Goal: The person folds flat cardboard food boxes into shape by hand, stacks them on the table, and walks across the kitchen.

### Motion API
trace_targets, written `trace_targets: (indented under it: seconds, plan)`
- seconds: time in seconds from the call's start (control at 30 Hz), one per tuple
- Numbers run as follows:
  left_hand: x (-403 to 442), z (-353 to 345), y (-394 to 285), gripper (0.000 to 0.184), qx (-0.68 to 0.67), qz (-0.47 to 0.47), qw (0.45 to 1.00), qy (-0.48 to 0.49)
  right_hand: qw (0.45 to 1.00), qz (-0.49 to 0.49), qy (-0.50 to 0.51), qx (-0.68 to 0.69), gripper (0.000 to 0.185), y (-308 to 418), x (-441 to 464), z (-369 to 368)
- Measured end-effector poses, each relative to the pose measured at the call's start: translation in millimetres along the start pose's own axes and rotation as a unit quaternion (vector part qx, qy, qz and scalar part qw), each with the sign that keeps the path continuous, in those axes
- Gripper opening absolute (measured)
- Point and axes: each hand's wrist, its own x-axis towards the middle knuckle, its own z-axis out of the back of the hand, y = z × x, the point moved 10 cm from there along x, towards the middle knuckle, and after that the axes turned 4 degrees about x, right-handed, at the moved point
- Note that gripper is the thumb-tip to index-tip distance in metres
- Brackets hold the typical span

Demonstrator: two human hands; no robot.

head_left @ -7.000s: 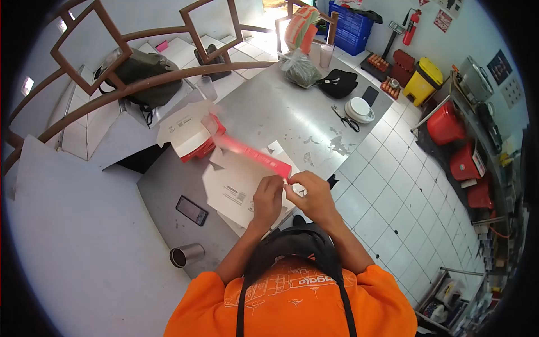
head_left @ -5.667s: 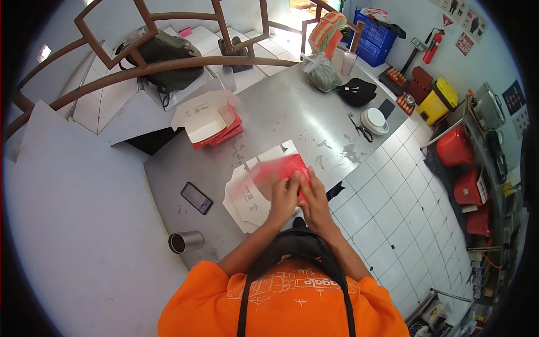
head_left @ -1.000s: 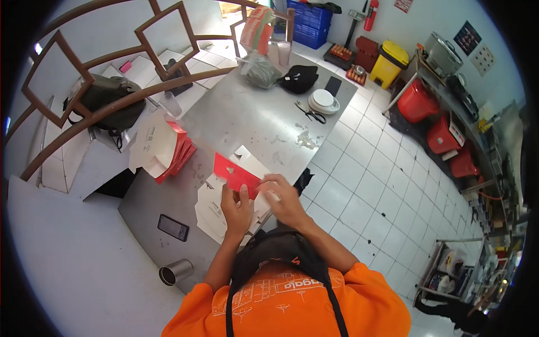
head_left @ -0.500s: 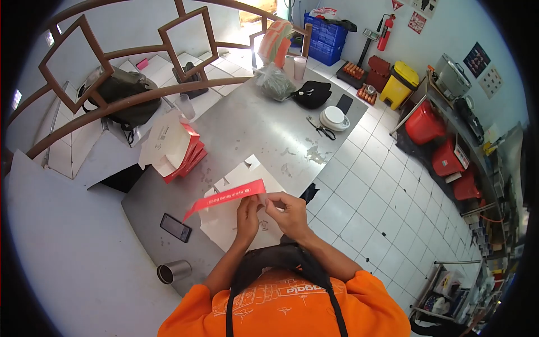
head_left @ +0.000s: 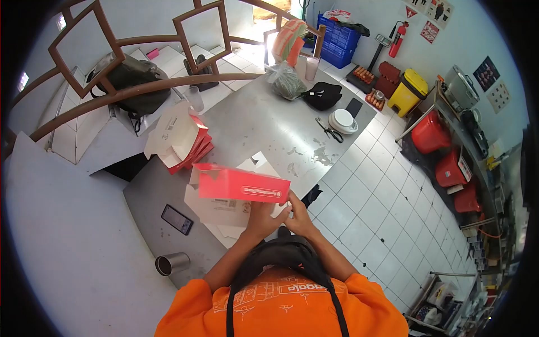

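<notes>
A partly folded red-and-white cardboard box (head_left: pixel 244 186) is held up over the metal table (head_left: pixel 247 118), its red printed side facing up. My left hand (head_left: pixel 264 221) grips its near edge, with the fingertips partly hidden by the cardboard. At the box's right corner, my right hand (head_left: pixel 300 216) is closed on the edge. Beneath the box lies flat white cardboard (head_left: pixel 259 162), mostly covered by it. A stack of folded red-and-white boxes (head_left: pixel 178 137) sits on the table to the left.
A phone (head_left: pixel 177 219) and a steel cup (head_left: pixel 172 263) lie at the near left. Scissors (head_left: pixel 330 130), white round containers (head_left: pixel 342 121), a black cap (head_left: pixel 323 95) and a plastic bag (head_left: pixel 285 80) are at the far side. A brown railing (head_left: pixel 140 90) borders the left.
The box has turned in my hands, so its wide red side now shows instead of a narrow red strip. My right hand has shifted lower along the edge. The view has tilted slightly.
</notes>
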Motion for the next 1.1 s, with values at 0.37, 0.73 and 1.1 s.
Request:
trace_targets:
  seconds: [0.37, 0.73, 1.1]
  plan:
    - [19.3, 16.5, -2.8, 0.021, 0.02, -0.012, 0.988, -0.15, 0.983, 0.051, -0.108, 0.14, 0.05, 24.5, 0.1, 46.4]
    - [-26.2, -58.3, 23.6, 0.03, 0.113, -0.096, 0.974, 0.171, 0.964, -0.064, -0.254, 0.038, 0.044, -3.9, 20.7, 98.2]
    - [25.9, -1.9, 50.8, 0.032, -0.619, 0.273, 0.734, -0.067, 0.997, 0.053, -0.057, -0.029, 0.042, 58.8, -6.9, 28.1]
